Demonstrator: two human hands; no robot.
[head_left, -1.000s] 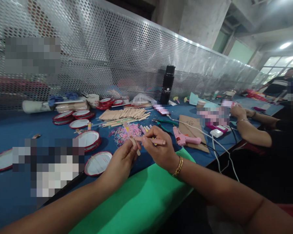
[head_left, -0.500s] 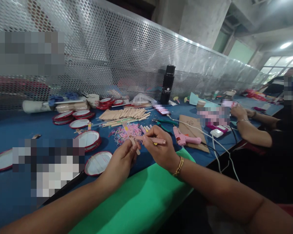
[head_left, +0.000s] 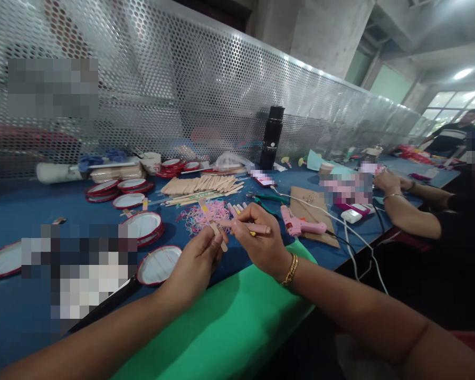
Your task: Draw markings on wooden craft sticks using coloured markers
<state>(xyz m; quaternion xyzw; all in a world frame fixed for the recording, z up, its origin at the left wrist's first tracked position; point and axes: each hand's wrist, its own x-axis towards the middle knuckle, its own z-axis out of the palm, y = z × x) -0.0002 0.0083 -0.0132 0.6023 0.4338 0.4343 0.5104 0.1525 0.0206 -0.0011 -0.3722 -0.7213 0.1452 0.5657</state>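
Between the thumb and fingers of my left hand [head_left: 201, 248] is a wooden craft stick [head_left: 219, 237], tilted, its upper part coloured pink and yellow. My right hand [head_left: 261, 243] is closed around a pink marker pen [head_left: 257, 228], held like a writing tool. The pen's front end points at the stick; whether it touches I cannot tell. Behind both hands lies a tangle of pink and blue thin strands [head_left: 200, 215]. Several more markers [head_left: 234, 209] lie just past my right hand. Left of my left hand rests a round white lid with a red rim [head_left: 159, 265].
Beyond are a pile of craft sticks [head_left: 201, 184], a black bottle [head_left: 273, 140] and stacked red-rimmed lids [head_left: 142, 228]. A pink glue gun [head_left: 303, 224] lies on cardboard [head_left: 316, 199] to the right, with white cables nearby. Green material [head_left: 221, 311] spans the front edge. A co-worker's hands [head_left: 390, 182] are at right.
Both hands stay almost in place, with the stick and the marker still held. The right hand and marker have shifted very slightly.
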